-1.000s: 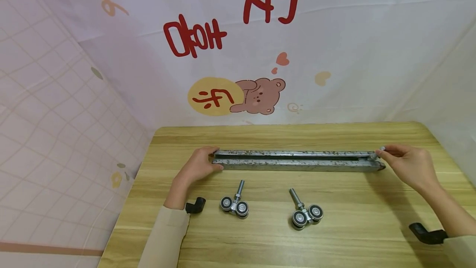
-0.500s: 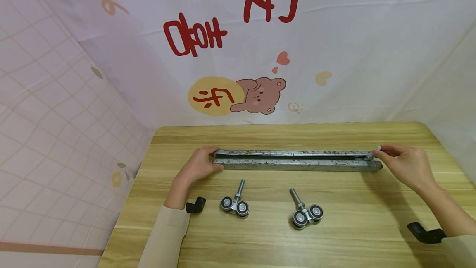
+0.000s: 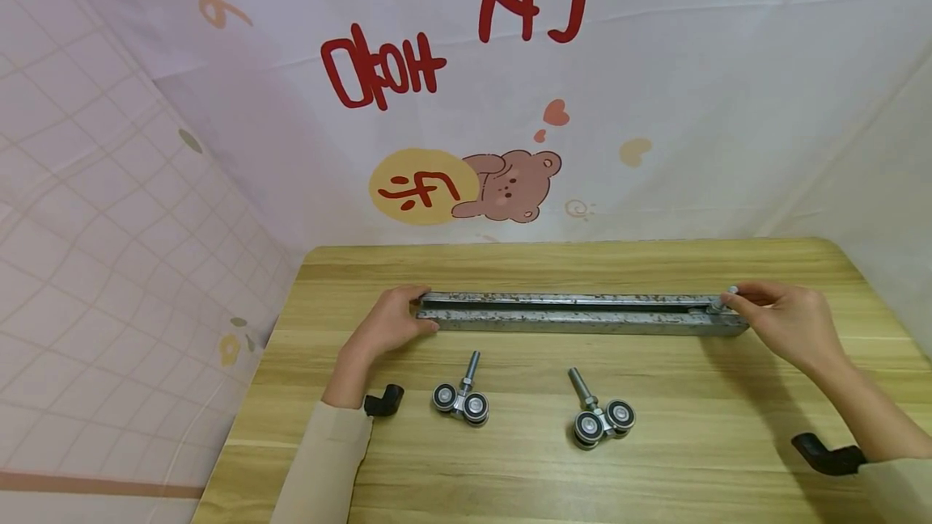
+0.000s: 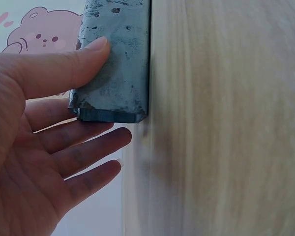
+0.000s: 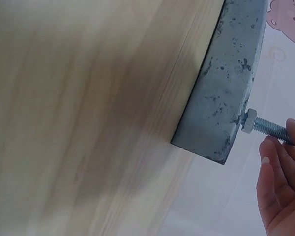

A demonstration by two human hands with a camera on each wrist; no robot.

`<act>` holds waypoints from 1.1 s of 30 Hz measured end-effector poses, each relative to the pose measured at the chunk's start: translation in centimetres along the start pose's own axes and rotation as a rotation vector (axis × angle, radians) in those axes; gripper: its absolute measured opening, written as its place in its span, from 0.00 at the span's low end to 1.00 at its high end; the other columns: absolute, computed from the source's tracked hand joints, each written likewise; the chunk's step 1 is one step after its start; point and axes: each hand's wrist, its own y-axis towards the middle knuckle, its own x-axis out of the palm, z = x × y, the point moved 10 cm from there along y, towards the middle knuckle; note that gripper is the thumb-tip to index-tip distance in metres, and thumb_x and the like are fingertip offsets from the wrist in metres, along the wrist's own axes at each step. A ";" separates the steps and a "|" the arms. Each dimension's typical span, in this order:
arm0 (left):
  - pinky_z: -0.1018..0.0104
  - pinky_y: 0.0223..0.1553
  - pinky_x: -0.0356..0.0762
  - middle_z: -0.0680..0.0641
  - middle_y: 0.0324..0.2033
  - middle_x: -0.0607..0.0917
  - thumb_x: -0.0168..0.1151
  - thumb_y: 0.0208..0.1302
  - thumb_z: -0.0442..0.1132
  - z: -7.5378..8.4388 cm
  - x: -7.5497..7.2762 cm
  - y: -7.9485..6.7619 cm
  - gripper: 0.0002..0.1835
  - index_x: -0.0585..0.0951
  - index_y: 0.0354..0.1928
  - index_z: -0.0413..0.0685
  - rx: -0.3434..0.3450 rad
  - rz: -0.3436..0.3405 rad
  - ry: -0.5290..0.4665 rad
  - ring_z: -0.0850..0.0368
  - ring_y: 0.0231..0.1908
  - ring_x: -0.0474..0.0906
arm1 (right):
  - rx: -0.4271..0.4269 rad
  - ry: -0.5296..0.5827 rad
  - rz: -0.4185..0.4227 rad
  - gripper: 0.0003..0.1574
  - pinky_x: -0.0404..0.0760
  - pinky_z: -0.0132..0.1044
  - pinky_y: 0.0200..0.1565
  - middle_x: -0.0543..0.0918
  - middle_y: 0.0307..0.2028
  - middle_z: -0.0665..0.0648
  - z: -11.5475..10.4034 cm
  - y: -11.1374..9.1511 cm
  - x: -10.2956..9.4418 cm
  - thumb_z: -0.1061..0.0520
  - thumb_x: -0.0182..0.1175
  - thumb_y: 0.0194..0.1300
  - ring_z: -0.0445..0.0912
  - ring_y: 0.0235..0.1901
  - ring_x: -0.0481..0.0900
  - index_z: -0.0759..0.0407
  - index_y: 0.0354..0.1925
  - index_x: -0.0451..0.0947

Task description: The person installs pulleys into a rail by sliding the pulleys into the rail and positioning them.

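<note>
Rail [image 3: 582, 323], seemingly heavy, stiff and best held by its ends, is lying nearly parallel to the far edge of the table [image 3: 524, 479], left hand [image 3: 389, 322] gripping its left end, right hand [image 3: 795, 323] pinching a bolt [image 5: 269, 127] protruding near its right.

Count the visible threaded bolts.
3: left bolt and middle bolt, each on a roller trolley on the tabletop; right bolt, pinched by the right hand at the slotted rail.

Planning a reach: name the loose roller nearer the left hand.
The left roller, its bolt pointing up-right in the head view; the other roller, pointing up-left, lies farther from the left hand.
</note>
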 end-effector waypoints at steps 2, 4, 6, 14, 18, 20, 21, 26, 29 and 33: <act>0.46 0.60 0.78 0.37 0.66 0.79 0.79 0.62 0.39 -0.1 0.0 0.0 0.39 0.74 0.73 0.38 -0.004 -0.001 -0.002 0.41 0.63 0.78 | -0.004 0.001 -0.002 0.21 0.74 0.25 0.24 0.89 0.40 0.71 -0.1 0.0 0.2 0.53 0.70 0.71 0.15 0.30 0.70 0.72 0.49 0.87; 0.46 0.59 0.79 0.37 0.66 0.79 0.79 0.62 0.39 0.0 0.1 0.0 0.39 0.74 0.73 0.38 0.002 -0.002 0.001 0.41 0.62 0.79 | -0.007 0.006 -0.005 0.20 0.74 0.25 0.24 0.89 0.40 0.71 -0.2 0.0 0.3 0.54 0.70 0.71 0.15 0.31 0.70 0.72 0.49 0.87; 0.46 0.58 0.79 0.37 0.65 0.80 0.79 0.62 0.39 0.1 0.1 0.0 0.39 0.74 0.73 0.37 0.004 -0.001 0.001 0.41 0.62 0.79 | -0.003 0.007 -0.004 0.20 0.74 0.25 0.24 0.89 0.40 0.70 -0.2 0.1 0.4 0.54 0.70 0.71 0.15 0.30 0.70 0.72 0.49 0.87; 0.46 0.59 0.78 0.37 0.64 0.80 0.79 0.62 0.39 0.3 0.0 0.0 0.39 0.74 0.73 0.37 0.009 -0.001 -0.006 0.41 0.62 0.79 | -0.021 0.013 -0.017 0.20 0.75 0.25 0.25 0.89 0.40 0.70 -0.7 0.2 0.7 0.54 0.69 0.72 0.17 0.30 0.71 0.71 0.49 0.87; 0.45 0.60 0.78 0.37 0.65 0.80 0.78 0.62 0.39 0.2 0.0 -0.1 0.38 0.74 0.73 0.36 0.012 0.000 -0.001 0.41 0.62 0.79 | -0.021 0.020 -0.024 0.21 0.75 0.24 0.26 0.89 0.41 0.71 -1.0 0.2 1.1 0.53 0.69 0.72 0.16 0.31 0.71 0.71 0.50 0.87; 0.45 0.60 0.78 0.37 0.65 0.80 0.78 0.62 0.39 0.1 0.0 -0.1 0.38 0.74 0.72 0.36 0.011 0.000 0.000 0.41 0.62 0.78 | -0.025 0.026 -0.024 0.21 0.75 0.24 0.27 0.89 0.42 0.70 -1.1 0.2 1.2 0.53 0.69 0.72 0.16 0.32 0.71 0.70 0.50 0.88; 0.45 0.60 0.78 0.37 0.66 0.80 0.78 0.63 0.38 0.1 0.0 -0.1 0.38 0.74 0.72 0.36 0.011 0.000 0.002 0.40 0.62 0.78 | -0.031 0.028 -0.022 0.20 0.74 0.23 0.27 0.89 0.42 0.71 -1.3 0.2 1.3 0.53 0.69 0.71 0.15 0.32 0.70 0.71 0.50 0.88; 0.46 0.59 0.78 0.37 0.65 0.80 0.78 0.63 0.39 0.2 0.0 -0.1 0.38 0.74 0.73 0.36 0.012 -0.002 -0.005 0.41 0.62 0.79 | -0.063 0.035 -0.008 0.19 0.74 0.22 0.27 0.89 0.41 0.71 -2.0 0.2 1.3 0.54 0.70 0.71 0.15 0.32 0.71 0.71 0.48 0.88; 0.47 0.58 0.79 0.37 0.64 0.81 0.78 0.62 0.39 0.2 0.0 -0.1 0.38 0.74 0.72 0.36 0.015 0.000 -0.001 0.41 0.61 0.79 | -0.072 0.040 -0.010 0.19 0.75 0.23 0.26 0.89 0.40 0.71 -2.3 0.2 1.3 0.54 0.70 0.71 0.16 0.32 0.71 0.71 0.48 0.88; 0.47 0.57 0.79 0.37 0.64 0.81 0.78 0.62 0.38 0.2 0.0 0.0 0.38 0.75 0.72 0.36 0.015 0.001 0.003 0.41 0.61 0.79 | -0.082 0.047 -0.019 0.19 0.76 0.25 0.26 0.89 0.40 0.71 -2.7 0.2 1.6 0.55 0.69 0.71 0.16 0.32 0.72 0.72 0.49 0.87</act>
